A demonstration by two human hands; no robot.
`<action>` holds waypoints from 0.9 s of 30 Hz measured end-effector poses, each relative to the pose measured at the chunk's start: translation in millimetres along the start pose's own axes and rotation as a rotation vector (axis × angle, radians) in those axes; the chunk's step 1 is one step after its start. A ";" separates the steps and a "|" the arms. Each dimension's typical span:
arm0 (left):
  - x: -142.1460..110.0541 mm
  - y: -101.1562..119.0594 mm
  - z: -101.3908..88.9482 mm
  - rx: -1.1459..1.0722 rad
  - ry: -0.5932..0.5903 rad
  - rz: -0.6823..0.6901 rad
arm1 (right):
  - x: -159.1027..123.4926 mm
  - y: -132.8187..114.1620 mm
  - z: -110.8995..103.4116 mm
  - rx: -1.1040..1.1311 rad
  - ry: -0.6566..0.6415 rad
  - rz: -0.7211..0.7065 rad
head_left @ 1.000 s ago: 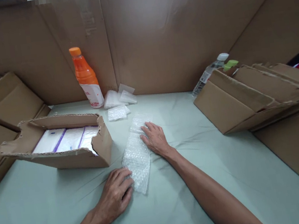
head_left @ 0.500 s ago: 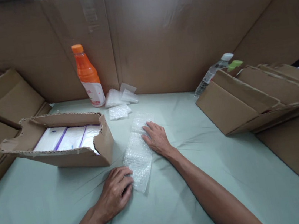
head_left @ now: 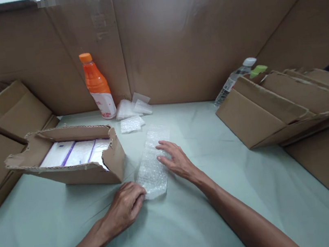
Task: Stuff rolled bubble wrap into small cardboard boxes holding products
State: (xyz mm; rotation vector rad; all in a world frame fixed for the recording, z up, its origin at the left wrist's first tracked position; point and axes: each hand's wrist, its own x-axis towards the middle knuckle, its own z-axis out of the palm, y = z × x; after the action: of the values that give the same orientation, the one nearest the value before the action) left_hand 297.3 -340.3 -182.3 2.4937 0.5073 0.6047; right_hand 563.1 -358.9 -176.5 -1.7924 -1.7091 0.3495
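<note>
Left grip (head_left: 128,200) pinches the bubble wrap (head_left: 153,174) at one corner, tips hidden; right grip (head_left: 176,161) loosely spread, contact unclear.

orange bottle (head_left: 96,82) standing near cardboard wall (head_left: 177,43) | clear bottle (head_left: 230,83) partly behind brown carton (head_left: 248,115)

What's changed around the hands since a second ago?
The left hand now appears pinched on the near-left corner of the bubble wrap strip, whose near end has shifted away from the person. The right hand has tipped more onto its side, its fingers spread. The orange bottle and open box stayed put.
</note>
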 end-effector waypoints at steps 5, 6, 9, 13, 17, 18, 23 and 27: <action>18.1 -0.2 -3.8 0.077 -0.040 0.032 | -39.3 -36.7 -18.9 0.172 -0.019 -0.154; 21.3 0.1 -3.7 0.077 -0.040 0.042 | -47.5 -41.8 -18.1 0.201 -0.076 -0.176; 28.2 1.2 -2.5 0.042 -0.007 0.060 | -67.3 -49.4 -5.8 0.263 -0.198 -0.150; 29.1 0.9 -1.4 -0.033 0.085 -0.008 | -76.2 -44.9 12.7 0.296 -0.133 0.050; 22.8 -5.9 0.3 -0.126 0.116 -0.151 | -74.3 -35.2 17.5 0.224 -0.068 0.054; 21.3 -8.2 1.7 -0.138 0.110 -0.179 | -74.2 -33.5 17.7 0.201 -0.053 0.034; 19.8 -16.6 12.8 -0.073 0.123 -0.196 | -78.8 -35.4 14.5 0.014 0.149 -0.194; 22.9 -17.1 17.0 0.024 0.125 -0.148 | -84.2 -42.2 8.1 -0.124 0.076 -0.308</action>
State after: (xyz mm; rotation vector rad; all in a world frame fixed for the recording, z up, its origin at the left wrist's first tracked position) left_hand 321.0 -322.8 -197.7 2.4246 0.7427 0.7026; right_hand 514.2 -439.8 -176.5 -1.5706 -1.9506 0.0435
